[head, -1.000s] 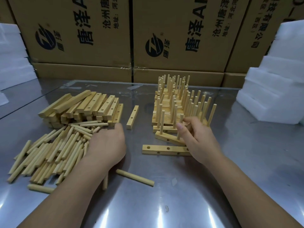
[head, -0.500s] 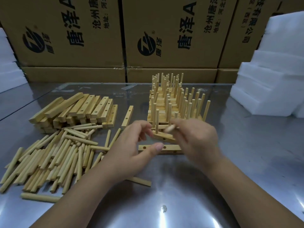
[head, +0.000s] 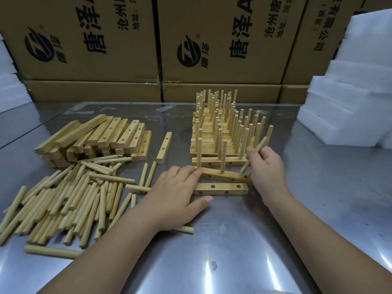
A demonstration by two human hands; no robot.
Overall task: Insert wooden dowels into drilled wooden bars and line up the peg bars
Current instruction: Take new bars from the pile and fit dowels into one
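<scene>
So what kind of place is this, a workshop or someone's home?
Most likely a small factory or packing workshop: a steel worktable, printed shipping cartons stacked behind it, white foam blocks piled at the right, and heaps of identical dowels and drilled bars for repeat assembly.

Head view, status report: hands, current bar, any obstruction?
Left hand flat, touching the bar. Right hand pinches a dowel, tilted at the bar's right end. Two pegs seated. Nothing blocking.

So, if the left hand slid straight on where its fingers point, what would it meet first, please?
Most likely the tilted two-peg bar: the left hand seems to touch its near end with its fingertips.
</scene>
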